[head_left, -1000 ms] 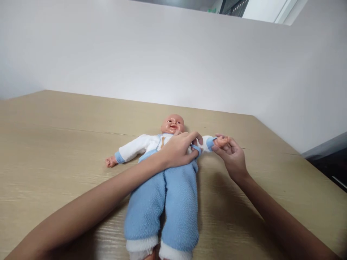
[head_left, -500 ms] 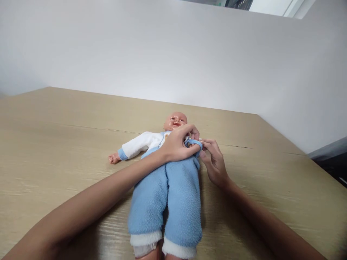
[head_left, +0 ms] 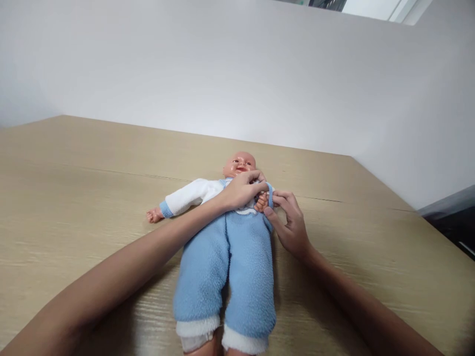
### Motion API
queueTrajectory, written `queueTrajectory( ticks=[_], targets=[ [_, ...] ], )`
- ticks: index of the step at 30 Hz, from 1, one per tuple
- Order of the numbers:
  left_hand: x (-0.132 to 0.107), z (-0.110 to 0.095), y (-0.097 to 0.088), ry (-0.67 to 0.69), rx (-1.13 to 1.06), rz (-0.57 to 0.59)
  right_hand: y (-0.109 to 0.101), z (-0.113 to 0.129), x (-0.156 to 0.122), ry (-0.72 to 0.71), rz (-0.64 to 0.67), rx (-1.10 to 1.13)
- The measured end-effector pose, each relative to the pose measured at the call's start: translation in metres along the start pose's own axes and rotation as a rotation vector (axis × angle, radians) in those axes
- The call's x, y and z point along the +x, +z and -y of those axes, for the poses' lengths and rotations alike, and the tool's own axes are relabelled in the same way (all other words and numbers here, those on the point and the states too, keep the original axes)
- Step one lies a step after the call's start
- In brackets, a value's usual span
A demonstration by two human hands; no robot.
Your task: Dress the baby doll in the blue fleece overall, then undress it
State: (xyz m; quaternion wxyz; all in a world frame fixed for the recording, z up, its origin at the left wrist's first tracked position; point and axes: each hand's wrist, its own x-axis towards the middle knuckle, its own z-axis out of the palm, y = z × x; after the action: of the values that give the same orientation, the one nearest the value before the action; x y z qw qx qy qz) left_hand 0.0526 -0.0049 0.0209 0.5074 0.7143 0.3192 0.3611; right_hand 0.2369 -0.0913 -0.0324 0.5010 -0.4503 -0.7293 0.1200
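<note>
A baby doll (head_left: 226, 257) lies on its back on the wooden table (head_left: 74, 168), head pointing away from me. It wears blue fleece dungarees and a white top with blue cuffs. My left hand (head_left: 241, 192) rests on the doll's chest, fingers closed on the blue shoulder strap (head_left: 270, 195). My right hand (head_left: 291, 222) is at the doll's side, thumb and fingers pinched on the same strap, with the doll's small hand (head_left: 261, 201) folded in against the chest between my hands. The doll's other arm (head_left: 178, 200) lies stretched out to the left.
A plain white wall (head_left: 222, 74) rises directly behind the table. The table's right edge (head_left: 389, 190) runs diagonally, with a dark area (head_left: 452, 222) beyond it. Bare wood surrounds the doll on both sides.
The doll's right-side arm, first held stretched out by my right hand, has been folded in to the chest. My right hand moved in beside the left, and both now hold the strap.
</note>
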Motion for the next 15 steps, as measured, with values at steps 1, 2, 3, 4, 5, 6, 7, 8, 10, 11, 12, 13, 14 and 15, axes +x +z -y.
queueTrajectory(
  ticks=[1, 2, 3, 4, 5, 6, 7, 8, 10, 11, 12, 13, 14, 15],
  targets=[
    [0.001, 0.0, -0.001, -0.002, 0.036, 0.001, 0.0, -0.001, 0.0, 0.019, -0.002, 0.03],
    [0.002, 0.001, -0.002, 0.003, 0.078, 0.006, -0.001, -0.002, 0.0, 0.047, -0.004, 0.067],
    [0.003, 0.001, -0.004, 0.008, 0.122, 0.014, -0.001, -0.004, -0.001, 0.08, -0.008, 0.107],
    [0.004, 0.002, -0.006, 0.013, 0.166, 0.024, -0.001, -0.005, -0.001, 0.114, -0.011, 0.145],
    [0.005, 0.002, -0.009, 0.02, 0.208, 0.037, -0.001, -0.007, -0.001, 0.15, -0.014, 0.185],
    [0.005, 0.002, -0.012, 0.03, 0.247, 0.054, 0.0, -0.01, -0.001, 0.186, -0.017, 0.229],
    [0.006, 0.002, -0.014, 0.038, 0.279, 0.073, 0.001, -0.012, -0.002, 0.227, -0.021, 0.276],
    [0.006, 0.003, -0.016, 0.046, 0.307, 0.093, 0.002, -0.014, -0.002, 0.276, -0.032, 0.328],
    [0.007, 0.004, -0.018, 0.067, 0.355, 0.121, 0.006, -0.019, -0.003, 0.377, -0.063, 0.424],
    [0.007, 0.004, -0.019, 0.075, 0.377, 0.122, 0.007, -0.021, -0.003, 0.409, -0.075, 0.441],
    [0.007, 0.004, -0.018, 0.082, 0.399, 0.115, 0.008, -0.024, -0.004, 0.412, -0.073, 0.404],
    [0.007, 0.005, -0.017, 0.088, 0.421, 0.106, 0.009, -0.026, -0.005, 0.39, -0.064, 0.325],
    [0.007, 0.005, -0.016, 0.092, 0.441, 0.101, 0.009, -0.028, -0.007, 0.35, -0.045, 0.224],
    [0.007, 0.005, -0.016, 0.088, 0.452, 0.1, 0.009, -0.031, -0.009, 0.302, -0.019, 0.117]
  ],
)
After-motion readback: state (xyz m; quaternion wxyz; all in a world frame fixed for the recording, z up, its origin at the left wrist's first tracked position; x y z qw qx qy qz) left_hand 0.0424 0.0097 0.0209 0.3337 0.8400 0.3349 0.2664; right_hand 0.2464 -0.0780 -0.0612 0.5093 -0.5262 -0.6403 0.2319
